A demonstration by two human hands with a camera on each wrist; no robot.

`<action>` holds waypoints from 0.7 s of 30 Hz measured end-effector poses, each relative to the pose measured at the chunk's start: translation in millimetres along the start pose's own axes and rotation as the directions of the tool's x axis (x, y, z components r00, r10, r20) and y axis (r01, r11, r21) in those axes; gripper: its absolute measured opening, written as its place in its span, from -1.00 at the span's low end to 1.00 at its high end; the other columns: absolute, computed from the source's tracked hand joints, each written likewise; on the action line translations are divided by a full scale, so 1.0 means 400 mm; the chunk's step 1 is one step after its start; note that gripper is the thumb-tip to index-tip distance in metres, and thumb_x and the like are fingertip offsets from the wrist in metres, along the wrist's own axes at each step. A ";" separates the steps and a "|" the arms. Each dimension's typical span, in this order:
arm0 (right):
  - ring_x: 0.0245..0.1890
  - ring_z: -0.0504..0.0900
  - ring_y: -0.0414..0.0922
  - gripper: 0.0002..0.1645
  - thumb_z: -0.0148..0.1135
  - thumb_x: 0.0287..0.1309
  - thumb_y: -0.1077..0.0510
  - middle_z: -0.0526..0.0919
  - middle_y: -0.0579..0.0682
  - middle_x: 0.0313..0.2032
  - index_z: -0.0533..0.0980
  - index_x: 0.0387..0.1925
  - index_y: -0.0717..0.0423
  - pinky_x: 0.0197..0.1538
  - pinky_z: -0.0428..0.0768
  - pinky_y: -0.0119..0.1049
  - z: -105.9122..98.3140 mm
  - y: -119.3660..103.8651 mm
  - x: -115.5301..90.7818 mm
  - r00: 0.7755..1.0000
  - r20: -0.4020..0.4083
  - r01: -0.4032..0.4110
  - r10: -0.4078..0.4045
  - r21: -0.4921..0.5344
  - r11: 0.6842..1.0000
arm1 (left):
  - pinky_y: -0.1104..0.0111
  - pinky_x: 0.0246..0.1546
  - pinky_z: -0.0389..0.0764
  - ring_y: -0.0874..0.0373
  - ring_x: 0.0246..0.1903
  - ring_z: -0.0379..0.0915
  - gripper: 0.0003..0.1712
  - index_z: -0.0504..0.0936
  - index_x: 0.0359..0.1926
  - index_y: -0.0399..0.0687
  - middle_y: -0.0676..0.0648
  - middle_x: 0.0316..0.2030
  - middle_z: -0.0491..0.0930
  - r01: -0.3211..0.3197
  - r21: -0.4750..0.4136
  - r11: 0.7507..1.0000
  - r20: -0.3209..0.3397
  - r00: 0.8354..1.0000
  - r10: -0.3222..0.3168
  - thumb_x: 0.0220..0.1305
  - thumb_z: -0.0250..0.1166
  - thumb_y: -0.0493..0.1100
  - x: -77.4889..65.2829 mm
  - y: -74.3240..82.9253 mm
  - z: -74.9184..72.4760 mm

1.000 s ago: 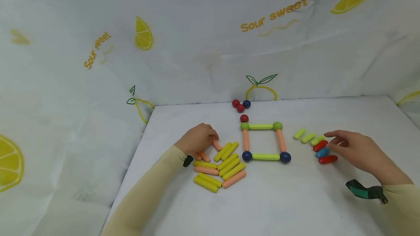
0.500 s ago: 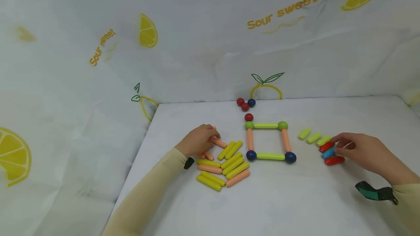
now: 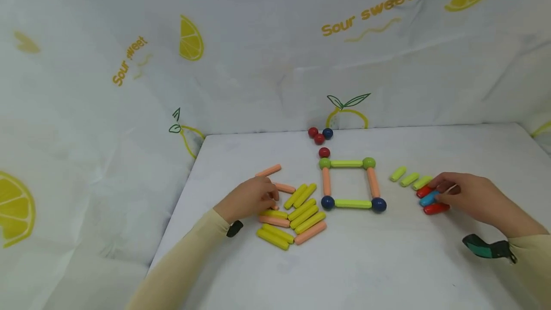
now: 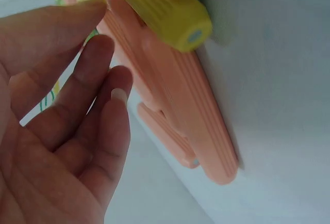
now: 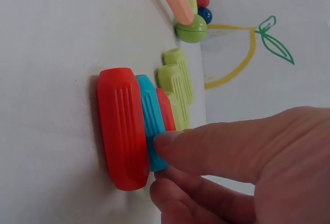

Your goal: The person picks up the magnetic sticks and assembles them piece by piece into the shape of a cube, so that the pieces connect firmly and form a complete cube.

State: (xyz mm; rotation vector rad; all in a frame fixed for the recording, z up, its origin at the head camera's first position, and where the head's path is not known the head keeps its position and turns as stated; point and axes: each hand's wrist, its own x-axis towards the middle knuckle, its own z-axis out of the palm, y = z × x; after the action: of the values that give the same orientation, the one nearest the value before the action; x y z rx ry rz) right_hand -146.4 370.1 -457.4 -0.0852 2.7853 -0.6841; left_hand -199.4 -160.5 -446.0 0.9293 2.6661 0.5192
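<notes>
My left hand [image 3: 251, 198] hovers over the left-hand pile of magnetic sticks, fingers loosely bent, with nothing between thumb and fingers in the left wrist view. Right by its fingertips lie a yellow stick [image 4: 167, 17] and peach sticks [image 4: 191, 110]. Two more peach sticks [image 3: 269, 170] lie just beyond it. At the right, my right hand [image 3: 471, 200] bends over a short row; its thumb tip lies on the blue stick [image 5: 149, 115], its index tip at the farther red stick [image 3: 424, 191]. I cannot tell whether they pinch. A nearer red stick [image 5: 122, 128] lies beside the blue one.
Between the hands lies a square of lime sticks [image 3: 353, 204] and peach sticks with green balls [image 3: 369, 162] and dark blue balls [image 3: 379, 204] at its corners. Loose red balls [image 3: 319, 138] and a blue ball [image 3: 327, 133] sit behind. Short lime sticks [image 3: 409, 179] continue the right-hand row.
My left hand has drawn back towards the yellow sticks, leaving two peach sticks uncovered behind it. My right hand has come down onto the red and blue sticks.
</notes>
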 end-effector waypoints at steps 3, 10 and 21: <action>-0.14 0.68 0.21 -0.61 0.44 0.32 0.15 0.75 0.24 -0.13 0.62 0.05 0.32 -0.20 0.73 0.04 0.003 -0.004 -0.001 1.000 0.009 0.002 -0.002 -0.007 1.000 | 0.36 0.05 0.70 0.29 -0.09 0.68 -0.94 0.83 -0.17 0.11 0.19 -0.16 0.80 -0.034 0.028 0.999 0.030 0.999 0.033 0.44 0.47 -0.18 -0.016 0.007 0.003; -0.20 0.69 0.17 -0.60 0.45 0.32 0.16 0.76 0.28 -0.16 0.61 0.03 0.38 -0.23 0.73 0.04 0.003 0.006 -0.011 1.000 0.014 -0.001 0.001 -0.024 1.000 | 0.35 0.07 0.71 0.35 -0.14 0.66 -0.92 0.86 -0.10 0.10 0.17 -0.16 0.82 -0.077 0.059 0.995 0.042 0.996 0.075 0.46 0.46 -0.13 0.000 0.008 0.006; -0.22 0.63 0.14 -0.71 0.51 0.27 0.15 0.73 0.14 -0.24 0.66 -0.07 0.23 -0.32 0.67 -0.15 0.024 -0.001 -0.044 1.000 0.014 -0.012 0.012 -0.040 0.999 | 0.39 -0.13 0.70 0.37 -0.13 0.72 -0.92 0.85 -0.13 0.00 0.11 0.25 0.74 0.100 -0.075 0.992 -0.022 0.995 -0.102 0.39 0.53 -0.16 -0.001 -0.056 -0.014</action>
State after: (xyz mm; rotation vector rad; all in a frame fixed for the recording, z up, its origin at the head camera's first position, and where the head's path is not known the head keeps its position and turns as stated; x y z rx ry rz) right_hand -126.7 367.5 -460.9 -0.0806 2.7842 -0.6229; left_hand -213.2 -178.4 -450.3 0.7681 2.6801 0.6051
